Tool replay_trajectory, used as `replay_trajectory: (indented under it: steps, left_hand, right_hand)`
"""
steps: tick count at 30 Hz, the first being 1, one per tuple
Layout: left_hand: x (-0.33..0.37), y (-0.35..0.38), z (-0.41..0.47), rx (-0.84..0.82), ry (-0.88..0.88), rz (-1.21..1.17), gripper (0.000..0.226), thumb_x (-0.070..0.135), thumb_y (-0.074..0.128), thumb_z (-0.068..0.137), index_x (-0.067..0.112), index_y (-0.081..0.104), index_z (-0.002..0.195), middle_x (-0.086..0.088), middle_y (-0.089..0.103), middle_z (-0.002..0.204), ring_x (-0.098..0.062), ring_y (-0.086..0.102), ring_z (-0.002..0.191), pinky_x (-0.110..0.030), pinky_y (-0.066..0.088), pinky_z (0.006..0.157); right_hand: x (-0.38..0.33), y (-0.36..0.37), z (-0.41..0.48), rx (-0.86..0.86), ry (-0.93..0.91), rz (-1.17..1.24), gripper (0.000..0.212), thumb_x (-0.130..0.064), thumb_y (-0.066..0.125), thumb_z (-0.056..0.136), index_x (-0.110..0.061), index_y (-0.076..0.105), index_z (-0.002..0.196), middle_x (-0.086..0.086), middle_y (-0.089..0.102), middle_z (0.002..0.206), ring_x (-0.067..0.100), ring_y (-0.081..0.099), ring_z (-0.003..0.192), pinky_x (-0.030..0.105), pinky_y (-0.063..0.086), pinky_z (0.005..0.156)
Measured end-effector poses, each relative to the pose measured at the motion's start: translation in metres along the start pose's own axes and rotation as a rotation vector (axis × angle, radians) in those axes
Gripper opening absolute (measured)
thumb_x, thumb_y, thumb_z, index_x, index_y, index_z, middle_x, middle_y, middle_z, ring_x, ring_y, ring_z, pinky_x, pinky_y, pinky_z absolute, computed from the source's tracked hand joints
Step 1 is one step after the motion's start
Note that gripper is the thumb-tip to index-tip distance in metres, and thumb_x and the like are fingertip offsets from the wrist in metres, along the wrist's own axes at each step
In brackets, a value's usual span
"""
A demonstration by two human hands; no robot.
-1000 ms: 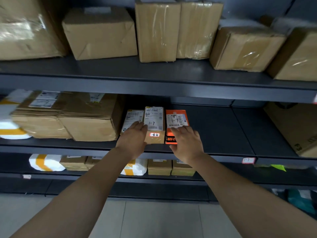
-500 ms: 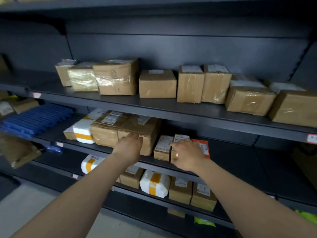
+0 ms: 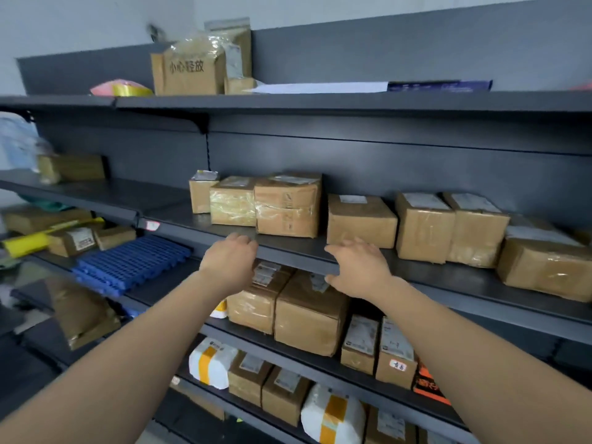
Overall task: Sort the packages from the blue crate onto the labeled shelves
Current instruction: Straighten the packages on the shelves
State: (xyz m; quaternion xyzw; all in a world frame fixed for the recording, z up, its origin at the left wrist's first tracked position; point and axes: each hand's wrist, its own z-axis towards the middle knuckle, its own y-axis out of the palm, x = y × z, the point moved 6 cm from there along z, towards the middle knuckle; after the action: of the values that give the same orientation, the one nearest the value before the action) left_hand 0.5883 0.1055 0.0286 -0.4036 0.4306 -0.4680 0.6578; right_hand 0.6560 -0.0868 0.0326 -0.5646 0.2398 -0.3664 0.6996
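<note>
Brown cardboard all along the dark grey shelving (image 3: 179, 213). At hand height, a row of taped packages (image 3: 288, 206), upright and side by side on the middle shelf, most touching a neighbour. One shelf down, two larger boxes (image 3: 307, 315) pressed together, then two small labelled boxes (image 3: 395, 350) and an orange packet (image 3: 421, 387) just beside them. Lower still, white bags (image 3: 221, 370) banded with yellow tape among more small cartons (image 3: 248, 374). On the top shelf, a printed box (image 3: 187, 73) partly under clear film.

Left grip (image 3: 229, 265) released, palm down, fingers bent loosely at the front lip of the middle shelf; cannot tell whether touching it. Right grip (image 3: 358, 270) likewise released, fingers spread and relaxed, before the same lip, near a plain box (image 3: 360, 221). Nothing held in either. Both forearms (image 3: 128, 363) bare, reaching up from the lower corners.

Off to the left, on a lower shelf, a blue slatted plastic piece (image 3: 128, 267) lying flat, next to a tagged carton (image 3: 72, 241) and a yellow packet (image 3: 24, 245).
</note>
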Motion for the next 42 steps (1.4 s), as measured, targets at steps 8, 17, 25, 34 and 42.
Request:
replay_trajectory:
  steps: [8,17,25,34,42]
  left_hand:
    - [-0.106,0.013,0.064,0.030,-0.008,0.005,0.041,0.025,0.059,0.089,0.013,0.050,0.127,-0.005,0.053,0.126,-0.025,0.047,0.118,-0.038,0.046,0.088]
    - [-0.198,0.040,0.142,0.007,-0.027,0.011,0.043,0.028,0.055,0.091,0.012,0.047,0.131,-0.005,0.050,0.131,-0.024,0.042,0.126,-0.036,0.042,0.095]
    - [-0.253,0.065,0.221,0.030,-0.081,-0.007,0.050,0.027,0.059,0.090,0.013,0.044,0.135,-0.009,0.043,0.142,-0.028,0.039,0.131,-0.039,0.043,0.098]
    - [-0.287,0.107,0.287,-0.027,-0.044,-0.166,0.071,0.037,0.059,0.090,0.022,0.024,0.150,-0.004,0.025,0.155,-0.026,0.027,0.141,-0.042,0.038,0.107]
    - [-0.312,0.110,0.289,0.001,0.157,-0.389,0.071,0.023,0.075,0.080,0.014,0.043,0.143,-0.010,0.048,0.143,-0.028,0.045,0.129,-0.035,0.039,0.103]
  right_hand:
    - [-0.066,-0.013,0.108,0.128,0.033,0.010,0.060,-0.047,0.059,0.090,-0.026,0.042,0.143,0.004,0.042,0.144,0.027,0.033,0.134,0.043,0.030,0.108]
    - [-0.124,-0.012,0.222,0.243,-0.042,-0.033,0.056,-0.038,0.060,0.090,-0.023,0.045,0.141,0.005,0.039,0.146,0.025,0.029,0.137,0.039,0.024,0.111]
    - [-0.150,0.009,0.329,0.073,-0.092,-0.244,0.057,-0.042,0.061,0.087,-0.022,0.048,0.139,0.006,0.049,0.140,0.027,0.036,0.134,0.046,0.008,0.118]
    - [-0.152,0.028,0.384,-0.066,-0.008,-0.107,0.050,-0.038,0.068,0.084,-0.023,0.054,0.130,0.000,0.059,0.123,0.022,0.058,0.105,0.033,0.050,0.073]
    - [-0.157,0.035,0.386,-0.074,0.141,0.018,0.065,-0.036,0.065,0.086,-0.029,0.040,0.145,0.001,0.048,0.141,0.022,0.045,0.127,0.037,0.045,0.100]
